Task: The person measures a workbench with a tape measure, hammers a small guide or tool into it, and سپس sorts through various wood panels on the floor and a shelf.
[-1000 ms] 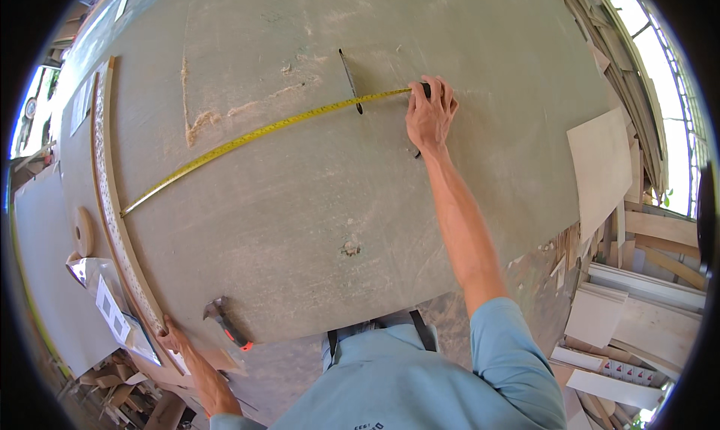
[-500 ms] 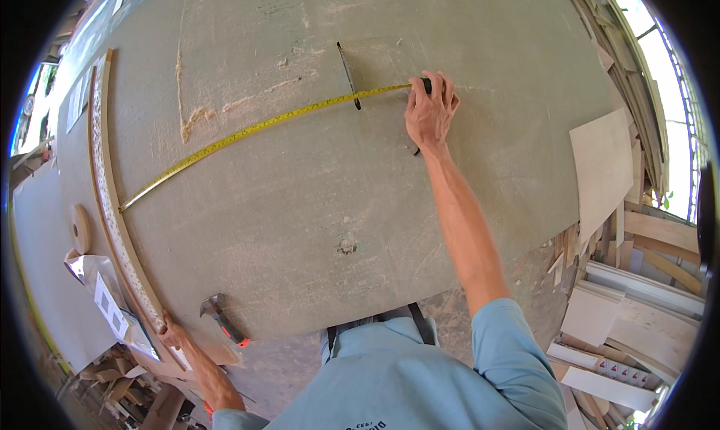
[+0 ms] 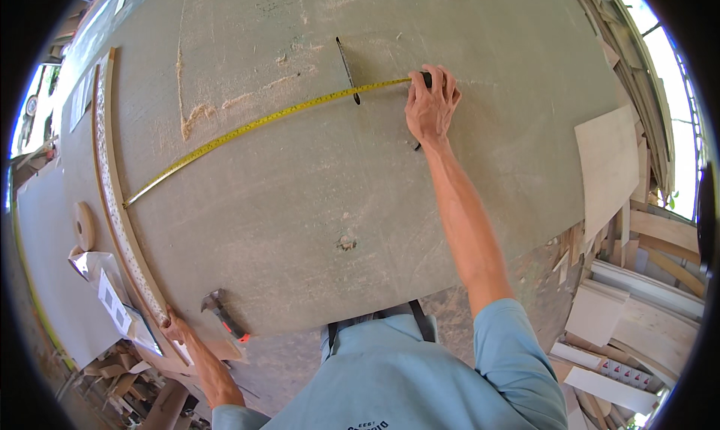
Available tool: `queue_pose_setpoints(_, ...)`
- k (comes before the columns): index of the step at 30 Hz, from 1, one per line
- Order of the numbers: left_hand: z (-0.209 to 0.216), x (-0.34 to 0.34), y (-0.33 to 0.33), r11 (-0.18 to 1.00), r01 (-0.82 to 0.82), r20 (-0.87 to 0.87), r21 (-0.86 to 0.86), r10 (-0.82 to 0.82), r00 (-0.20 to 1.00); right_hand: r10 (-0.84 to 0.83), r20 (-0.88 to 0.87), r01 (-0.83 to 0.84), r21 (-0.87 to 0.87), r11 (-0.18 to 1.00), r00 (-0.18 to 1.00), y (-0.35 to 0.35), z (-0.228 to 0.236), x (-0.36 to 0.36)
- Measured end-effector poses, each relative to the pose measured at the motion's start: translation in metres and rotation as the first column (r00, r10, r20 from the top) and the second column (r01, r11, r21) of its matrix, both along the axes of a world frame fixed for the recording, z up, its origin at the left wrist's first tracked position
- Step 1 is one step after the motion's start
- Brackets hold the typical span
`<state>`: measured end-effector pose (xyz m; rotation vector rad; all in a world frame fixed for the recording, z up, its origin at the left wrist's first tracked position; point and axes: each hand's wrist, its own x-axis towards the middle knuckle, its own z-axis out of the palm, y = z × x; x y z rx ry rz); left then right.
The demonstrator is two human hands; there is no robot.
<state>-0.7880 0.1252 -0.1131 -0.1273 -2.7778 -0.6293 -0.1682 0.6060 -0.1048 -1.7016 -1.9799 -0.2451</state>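
My right hand (image 3: 430, 111) is closed round the dark case of a tape measure, whose yellow blade (image 3: 247, 128) stretches left across the table (image 3: 285, 250). The blade's far-left end meets a long narrow wooden strip (image 3: 120, 197) with a pale speckled face, lying along the left side. At the strip's near end my left hand (image 3: 177, 329) grips it, fingers wrapped over its edge. A black pencil-like marker (image 3: 347, 68) lies across the blade, left of my right hand. Close to my left hand rests a hammer (image 3: 223, 315) with a black and red handle.
A roll of brown tape (image 3: 84, 226) and some papers in clear plastic (image 3: 114, 302) lie left of the strip. Stacked boards and offcuts (image 3: 637, 310) stand to the right of the table. Wood scraps (image 3: 124, 381) are heaped at lower left. Sawdust (image 3: 196, 117) streaks the tabletop.
The view has shifted slightly. Both hands keep their holds, and the tape blade stays stretched out from the strip.
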Motion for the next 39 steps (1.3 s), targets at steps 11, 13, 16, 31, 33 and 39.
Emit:
queue_pose_setpoints(11,0.002,0.001,0.000,0.997,-0.034,0.023,-0.064,0.035,0.999,0.013,-0.005,-0.013,0.018,1.000,1.000,0.002,-0.001,-0.001)
queue_pose_setpoints(13,0.002,0.001,0.000,0.997,-0.027,0.037,-0.071,0.030,0.999,0.017,-0.001,-0.017,0.022,1.000,1.000,0.002,-0.002,0.000)
queue_pose_setpoints(16,0.005,0.006,0.008,0.989,-0.055,0.038,-0.137,0.061,0.997,0.018,0.000,-0.018,0.024,1.000,1.000,0.002,-0.004,0.001)
queue_pose_setpoints(31,0.008,0.004,0.008,0.978,-0.081,0.064,-0.193,0.095,0.993,0.019,-0.011,-0.019,0.017,1.000,1.000,0.002,-0.001,0.000)
queue_pose_setpoints(33,0.007,0.005,0.009,0.978,-0.068,0.066,-0.197,0.082,0.994,0.021,-0.014,-0.021,0.024,0.999,1.000,0.002,-0.002,0.001)
queue_pose_setpoints(39,0.013,0.014,0.017,0.965,-0.100,0.065,-0.244,0.119,0.991,0.018,-0.016,-0.018,0.017,1.000,1.000,0.002,-0.002,0.002)
